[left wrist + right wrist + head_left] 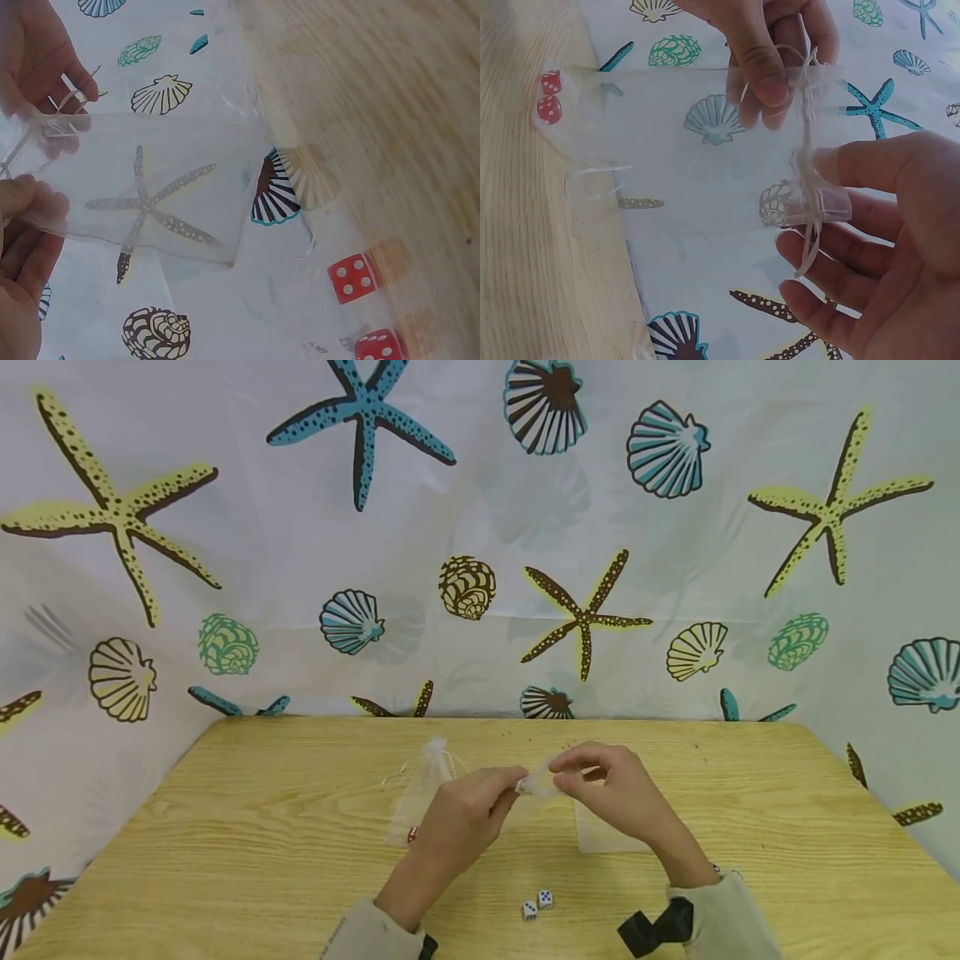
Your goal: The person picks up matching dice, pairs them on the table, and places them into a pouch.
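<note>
A small sheer drawstring bag point(697, 157) hangs between my two hands, its cord gathered along the mouth. My left hand point(468, 810) pinches one side of that mouth between thumb and fingers. At the opposite side, the thumb and fingers of my right hand point(611, 789) hold the mouth by the cord. The table and patterned cloth show through the bag, and no dice appear in it. Below the hands, two white dice point(537, 904) with dark pips lie side by side on the table.
To the left lies a second sheer bag point(427, 785) with red dice point(351, 278) inside. Another flat sheer bag point(607, 831) lies under my right hand. Behind the wooden table point(262, 827), a cloth point(450, 518) printed with shells and starfish hangs on several sides.
</note>
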Action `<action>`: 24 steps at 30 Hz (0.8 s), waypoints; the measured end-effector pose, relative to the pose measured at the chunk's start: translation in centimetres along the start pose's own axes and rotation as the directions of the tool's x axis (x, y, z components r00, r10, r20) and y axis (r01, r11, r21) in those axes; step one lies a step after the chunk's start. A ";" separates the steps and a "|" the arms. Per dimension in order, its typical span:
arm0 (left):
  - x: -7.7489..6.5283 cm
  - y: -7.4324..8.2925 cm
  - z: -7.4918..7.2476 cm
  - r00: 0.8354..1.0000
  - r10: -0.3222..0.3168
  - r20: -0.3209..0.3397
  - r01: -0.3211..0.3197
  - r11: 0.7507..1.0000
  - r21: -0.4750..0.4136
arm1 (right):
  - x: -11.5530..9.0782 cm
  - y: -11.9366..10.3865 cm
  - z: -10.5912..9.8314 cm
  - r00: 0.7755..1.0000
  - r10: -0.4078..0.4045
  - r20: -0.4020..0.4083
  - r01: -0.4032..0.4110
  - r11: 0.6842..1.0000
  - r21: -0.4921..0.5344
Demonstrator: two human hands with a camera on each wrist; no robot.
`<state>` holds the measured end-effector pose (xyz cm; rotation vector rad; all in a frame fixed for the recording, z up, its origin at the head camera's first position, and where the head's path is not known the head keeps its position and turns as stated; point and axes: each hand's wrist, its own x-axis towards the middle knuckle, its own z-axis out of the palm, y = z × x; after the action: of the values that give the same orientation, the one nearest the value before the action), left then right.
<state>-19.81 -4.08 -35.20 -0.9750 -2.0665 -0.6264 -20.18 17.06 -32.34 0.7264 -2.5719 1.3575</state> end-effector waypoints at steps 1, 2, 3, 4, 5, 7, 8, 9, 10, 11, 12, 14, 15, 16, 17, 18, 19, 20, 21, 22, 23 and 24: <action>0.0 0.0 0.0 0.999 -0.030 0.017 0.031 0.999 -0.015 | 0.0 -0.1 0.1 1.000 0.002 -0.008 -0.002 1.000 -0.019; 0.0 0.0 -0.1 0.997 -0.062 0.038 0.064 0.998 -0.030 | -0.1 -0.1 0.1 1.000 0.005 -0.018 -0.006 0.999 -0.034; 0.0 0.0 -0.1 0.994 -0.095 0.059 0.098 0.994 -0.049 | -0.1 -0.1 0.2 0.999 0.009 -0.032 -0.011 0.999 -0.048; 0.0 0.0 -0.2 0.989 -0.125 0.079 0.130 0.989 -0.065 | -0.1 -0.2 0.3 0.999 0.009 -0.048 -0.012 0.998 -0.062; 0.0 0.1 -0.2 0.984 -0.151 0.100 0.159 0.984 -0.080 | -0.1 -0.2 0.4 0.998 0.006 -0.066 -0.011 0.997 -0.076; 0.0 0.1 -0.2 0.976 -0.179 0.127 0.192 0.976 -0.100 | -0.1 -0.3 0.7 0.994 -0.008 -0.105 -0.003 0.995 -0.102; 0.0 0.1 -0.3 0.975 -0.183 0.129 0.196 0.975 -0.101 | 0.0 -0.3 0.8 0.992 -0.018 -0.128 0.003 0.993 -0.115; 0.1 0.2 -0.3 0.976 -0.179 0.125 0.192 0.976 -0.099 | 0.0 -0.4 0.9 0.988 -0.034 -0.152 0.013 0.991 -0.135; 0.2 0.3 -0.3 0.979 -0.167 0.113 0.178 0.980 -0.090 | 0.0 -0.4 1.0 0.983 -0.058 -0.175 0.030 0.987 -0.158; 0.2 0.5 -0.3 0.983 -0.154 0.096 0.162 0.983 -0.081 | 0.0 -0.5 1.2 0.977 -0.082 -0.196 0.046 0.982 -0.185; 0.3 0.6 -0.3 0.988 -0.135 0.077 0.141 0.988 -0.067 | 0.0 -0.5 1.4 0.971 -0.109 -0.212 0.062 0.974 -0.217; 0.5 1.0 -0.2 0.994 -0.103 0.042 0.104 0.994 -0.026 | 0.0 -0.7 1.9 0.957 -0.166 -0.237 0.096 0.954 -0.283; 0.5 1.2 -0.2 0.996 -0.088 0.030 0.089 0.996 -0.003 | 0.0 -0.8 2.1 0.951 -0.194 -0.242 0.112 0.943 -0.313; 0.5 1.3 -0.1 0.997 -0.080 0.020 0.080 0.997 0.018 | -0.1 -0.9 2.4 0.945 -0.217 -0.243 0.127 0.932 -0.340; 0.5 1.5 0.0 0.997 -0.077 0.018 0.076 0.996 0.039 | -0.1 -1.1 2.6 0.941 -0.238 -0.242 0.139 0.920 -0.366; 0.4 1.6 0.2 0.997 -0.078 0.019 0.077 0.995 0.061 | -0.1 -1.2 2.9 0.936 -0.258 -0.241 0.151 0.910 -0.387; 0.4 1.7 0.3 0.996 -0.084 0.021 0.082 0.993 0.081 | -0.1 -1.3 3.1 0.931 -0.274 -0.241 0.162 0.902 -0.401; 0.3 1.7 0.4 0.995 -0.095 0.023 0.092 0.991 0.098 | -0.2 -1.4 3.3 0.927 -0.287 -0.241 0.170 0.896 -0.410; 0.3 1.8 0.5 0.994 -0.104 0.022 0.101 0.988 0.113 | -0.2 -1.5 3.5 0.924 -0.295 -0.243 0.173 0.890 -0.422; 0.2 1.8 0.6 0.993 -0.115 0.022 0.111 0.985 0.129 | -0.3 -1.5 3.7 0.920 -0.304 -0.248 0.177 0.885 -0.431; 0.1 1.9 0.7 0.992 -0.125 0.020 0.120 0.982 0.147 | -0.3 -1.6 3.9 0.915 -0.310 -0.257 0.175 0.881 -0.439; 0.1 1.9 0.8 0.991 -0.135 0.017 0.131 0.978 0.160 | -0.3 -1.6 4.1 0.911 -0.313 -0.267 0.171 0.878 -0.447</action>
<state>-18.66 -2.42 -35.41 -0.7637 -2.1825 -0.5096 -18.70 13.09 -33.62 0.6522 -2.2845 0.7393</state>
